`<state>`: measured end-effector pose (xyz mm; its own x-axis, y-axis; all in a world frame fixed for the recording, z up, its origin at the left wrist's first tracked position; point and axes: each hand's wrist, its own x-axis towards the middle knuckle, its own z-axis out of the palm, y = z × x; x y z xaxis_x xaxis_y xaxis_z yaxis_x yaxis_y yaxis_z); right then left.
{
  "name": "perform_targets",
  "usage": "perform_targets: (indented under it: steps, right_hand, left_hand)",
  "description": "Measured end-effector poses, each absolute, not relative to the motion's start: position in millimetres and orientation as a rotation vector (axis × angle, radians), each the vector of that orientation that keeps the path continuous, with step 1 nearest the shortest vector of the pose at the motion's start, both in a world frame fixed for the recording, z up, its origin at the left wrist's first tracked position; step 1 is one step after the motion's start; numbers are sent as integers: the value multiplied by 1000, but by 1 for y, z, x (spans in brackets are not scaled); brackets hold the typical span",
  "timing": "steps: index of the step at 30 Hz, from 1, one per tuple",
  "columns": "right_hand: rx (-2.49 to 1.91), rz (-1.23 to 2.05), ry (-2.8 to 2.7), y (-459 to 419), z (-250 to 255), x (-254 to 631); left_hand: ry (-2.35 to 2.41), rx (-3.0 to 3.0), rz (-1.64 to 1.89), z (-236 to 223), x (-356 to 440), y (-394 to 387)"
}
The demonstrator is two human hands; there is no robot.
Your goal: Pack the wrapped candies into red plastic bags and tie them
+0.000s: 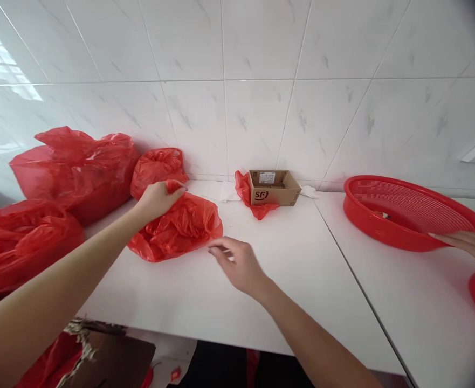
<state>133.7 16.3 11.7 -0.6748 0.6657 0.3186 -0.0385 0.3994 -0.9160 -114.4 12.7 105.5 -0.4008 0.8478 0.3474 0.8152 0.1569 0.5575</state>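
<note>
A red plastic bag [180,229] lies on the white table with its mouth facing up and crumpled red film inside. My left hand [160,200] is closed on the bag's far rim, thumb and fingers pressed together. At the bag's near right edge, my right hand [237,264] has thumb and forefinger pinched on the thin rim; the contact is slightly blurred. Just behind sits a smaller red bag [156,168], full and bunched up.
Large filled red bags [95,172] stand on the left. A small cardboard box [275,188] rests by the tiled wall. On the right is a red plastic basket [391,237] with another person's hand [467,242] at its rim. An open carton [116,355] sits below the table.
</note>
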Motion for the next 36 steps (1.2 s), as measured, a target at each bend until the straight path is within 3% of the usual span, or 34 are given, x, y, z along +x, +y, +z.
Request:
perform_targets:
  steps: [6,11,22,31,36]
  right_hand:
    - [-822,1047,-2270,38,-21,36]
    - [-960,1080,-2218,61,-43,28]
    - [-831,1232,-1944,58,-23,15]
    - [-818,1319,-1286,81,3,139]
    - [-911,1289,-1145,71,-5,186]
  left_hand:
    - [2551,2119,193,90,-109,-24]
    - [2625,1953,-126,49,-127,-42]
    - [2622,2071,-87,37,-111,-39]
    - [2705,1976,-21,37,-136,-13]
    - [2742,1796,54,80,-106,8]
